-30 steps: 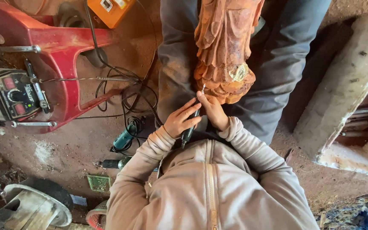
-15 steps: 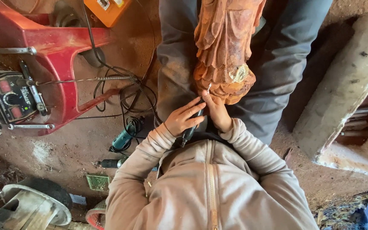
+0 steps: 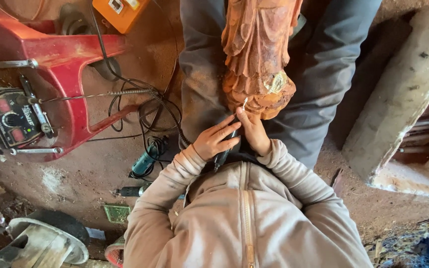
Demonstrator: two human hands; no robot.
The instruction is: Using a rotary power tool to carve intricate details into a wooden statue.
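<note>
Beige zip-up jacket (dusty, ribbed cuffs), grey trousers, bare hands.

The carving lies on the lap, between the knees; both hands meet just below it, left hand beside right hand; the control box sits far left; cables lie on the floor between.

Your carved wooden figure is reddish-orange, with layered folds and a petal-like base; it lies along your lap, base toward you. One pale, unfinished patch shows on the base. Your dark pen-shaped rotary tool runs slanted beneath it, its thin bit touching the lower edge of the base.
</note>
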